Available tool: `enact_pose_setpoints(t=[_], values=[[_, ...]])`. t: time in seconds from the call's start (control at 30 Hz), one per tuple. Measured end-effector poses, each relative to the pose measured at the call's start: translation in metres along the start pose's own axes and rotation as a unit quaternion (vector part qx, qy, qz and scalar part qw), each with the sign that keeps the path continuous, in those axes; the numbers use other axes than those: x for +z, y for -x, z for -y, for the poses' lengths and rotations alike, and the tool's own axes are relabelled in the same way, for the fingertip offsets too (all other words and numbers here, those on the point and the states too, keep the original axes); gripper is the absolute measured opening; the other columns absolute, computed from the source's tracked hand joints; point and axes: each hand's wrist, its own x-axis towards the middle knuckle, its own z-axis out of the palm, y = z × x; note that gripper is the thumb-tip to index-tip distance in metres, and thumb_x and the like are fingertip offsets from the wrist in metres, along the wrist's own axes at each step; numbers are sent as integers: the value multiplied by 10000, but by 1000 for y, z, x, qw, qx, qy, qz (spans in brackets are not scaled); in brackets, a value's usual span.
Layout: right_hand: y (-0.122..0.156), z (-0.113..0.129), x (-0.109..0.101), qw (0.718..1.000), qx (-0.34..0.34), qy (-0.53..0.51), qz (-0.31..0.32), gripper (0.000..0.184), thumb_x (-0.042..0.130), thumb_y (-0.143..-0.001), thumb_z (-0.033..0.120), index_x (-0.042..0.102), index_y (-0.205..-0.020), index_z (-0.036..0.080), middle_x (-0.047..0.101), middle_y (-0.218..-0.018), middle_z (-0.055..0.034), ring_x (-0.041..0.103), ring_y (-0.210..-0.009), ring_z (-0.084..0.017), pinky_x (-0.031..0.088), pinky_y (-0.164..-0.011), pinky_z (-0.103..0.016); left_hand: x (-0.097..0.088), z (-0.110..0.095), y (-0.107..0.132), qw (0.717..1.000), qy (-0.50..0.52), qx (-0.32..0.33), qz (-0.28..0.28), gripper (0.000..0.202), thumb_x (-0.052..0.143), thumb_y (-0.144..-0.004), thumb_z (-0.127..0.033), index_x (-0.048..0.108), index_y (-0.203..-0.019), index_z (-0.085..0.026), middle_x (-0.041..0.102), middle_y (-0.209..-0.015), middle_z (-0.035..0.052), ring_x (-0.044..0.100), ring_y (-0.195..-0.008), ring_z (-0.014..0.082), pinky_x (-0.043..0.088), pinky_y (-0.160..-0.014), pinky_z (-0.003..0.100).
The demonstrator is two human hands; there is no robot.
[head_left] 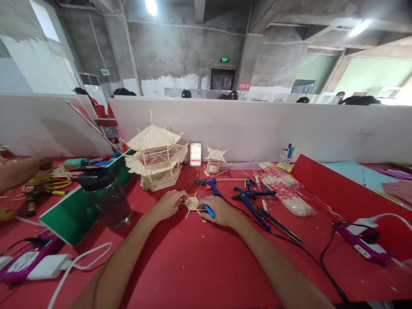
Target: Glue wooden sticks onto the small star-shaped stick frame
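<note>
A small hexagonal frame of wooden sticks [192,203], with stick ends jutting out from its corners, lies flat on the red table [189,266]. My left hand [170,203] has its fingers closed at the frame's left side, on a protruding stick. At the right side my right hand [220,209] grips a blue pen [207,207], its tip pointing up beside the frame. Behind my hands stand a large stick pavilion [157,154] with two tiers of roof and a smaller stick pavilion [216,159].
A blue glue gun [210,185], a blue cutter [251,201] and bagged sticks [288,189] lie to the right. A dark water bottle [107,197] stands left beside a green divider [77,210]. Power strips [363,242] sit at both sides. A co-worker's arm [22,171] reaches in far left.
</note>
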Motion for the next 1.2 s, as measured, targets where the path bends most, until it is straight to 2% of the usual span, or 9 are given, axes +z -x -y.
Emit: enact_pose_setpoints(t=[0.1,0.2,0.3,0.5,0.63,0.8,0.97,1.07,1.2], values=[[1,0,-2,1000,-4,6,11,201,707,-822,262,674,-1014,211,676,-904,-60,599,-824,-204,431,-777,-297,-3,8,0,1000,12,-7,-19,310,387,-851,-57,620,-989,-208,691,-951,50,608,-875,189,445,-781,296],[2,1,-4,1000,-3,4,20,222,709,-826,276,660,-1029,200,672,-929,-61,600,-855,-204,434,-794,-296,-9,20,2,997,-32,-42,-52,353,410,-790,-2,627,-999,-186,693,-985,68,618,-923,207,452,-820,314],[2,1,-3,1000,-1,16,27,230,702,-832,278,647,-1041,199,667,-937,-60,597,-862,-204,435,-796,-298,-14,26,5,994,-75,-66,-51,392,413,-754,33,641,-987,-184,690,-1024,77,617,-970,224,451,-846,326],[2,-1,-2,1000,-6,22,22,196,663,-850,235,642,-1041,198,672,-947,-64,604,-866,-205,434,-811,-303,-7,15,2,998,-55,13,-8,342,435,-763,25,680,-878,-183,675,-930,61,606,-895,198,452,-825,301],[2,-4,-4,999,-11,15,29,186,639,-844,193,653,-1030,195,685,-952,-67,620,-874,-204,440,-816,-298,-1,10,2,997,-64,36,23,391,443,-728,43,695,-920,-186,681,-921,61,598,-910,207,448,-827,307],[2,-6,-8,999,-15,14,36,201,602,-820,125,663,-1000,191,696,-943,-64,626,-849,-199,444,-783,-282,-1,8,3,998,-51,36,33,370,442,-759,18,688,-943,-187,686,-943,65,598,-920,213,446,-831,315],[2,-6,-10,999,-23,6,42,211,571,-803,84,662,-966,183,700,-911,-60,631,-835,-194,451,-775,-275,-2,5,4,999,-25,21,41,198,515,-861,-136,662,-977,-201,691,-980,63,606,-928,218,435,-832,322],[2,-7,-10,999,-20,5,41,211,565,-808,83,664,-966,183,700,-916,-66,633,-856,-194,457,-794,-278,-3,2,4,998,-13,11,54,136,550,-867,-182,644,-963,-203,684,-945,51,605,-894,204,426,-785,293],[2,-6,-10,999,-13,8,39,223,553,-816,78,665,-972,190,699,-925,-65,635,-867,-194,464,-811,-284,-4,-4,3,998,-3,0,65,95,537,-861,-164,605,-918,-198,671,-884,31,596,-803,180,396,-696,262]])
